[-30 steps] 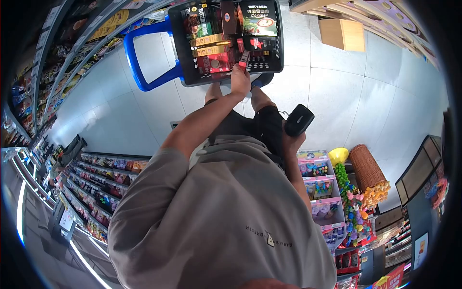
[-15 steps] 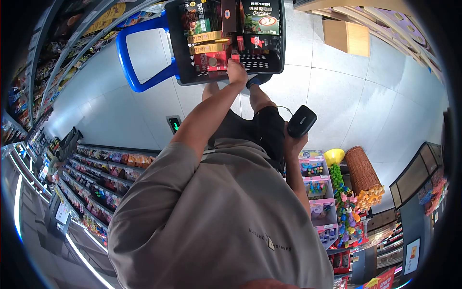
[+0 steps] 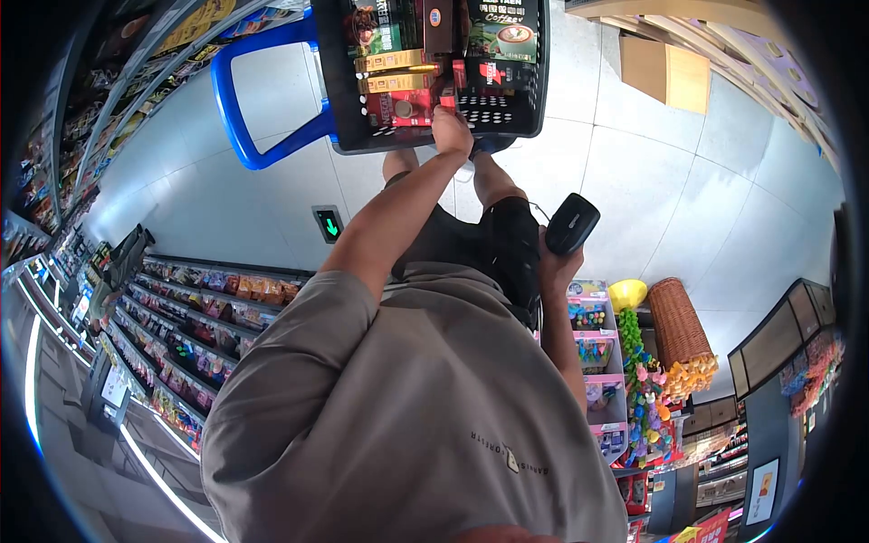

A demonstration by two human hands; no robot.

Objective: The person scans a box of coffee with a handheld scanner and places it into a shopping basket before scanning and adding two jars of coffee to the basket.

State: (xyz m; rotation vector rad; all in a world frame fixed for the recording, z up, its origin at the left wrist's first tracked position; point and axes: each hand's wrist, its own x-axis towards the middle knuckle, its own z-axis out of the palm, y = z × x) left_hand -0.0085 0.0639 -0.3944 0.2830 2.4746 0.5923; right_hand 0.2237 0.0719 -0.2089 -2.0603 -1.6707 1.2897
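Note:
My left hand (image 3: 452, 132) reaches over the near wall of a black plastic shopping basket (image 3: 389, 143) with a blue handle. Its fingers close around the end of a narrow red box (image 3: 448, 96); part of the grip is hidden. Beside it in the basket lie a red Nescafé box (image 3: 398, 108), two slim yellow boxes (image 3: 391, 72), a dark brown box (image 3: 438, 29) and a green-and-black coffee box (image 3: 503, 38). Low at my side, my right hand (image 3: 561, 263) is closed around a black handheld device (image 3: 572, 223), with a thin cord near it.
The basket stands by my feet on pale floor tiles (image 3: 634, 181). Snack shelves (image 3: 195, 312) run along the left. A cardboard box (image 3: 663, 72) is at upper right. Toy displays (image 3: 593, 353) and a wicker basket (image 3: 681, 321) stand right. A green arrow sign (image 3: 329, 224) marks the floor.
The view has shifted slightly, with the basket a little higher and further right in it. My left hand stays at the red box, and my right hand keeps the black device.

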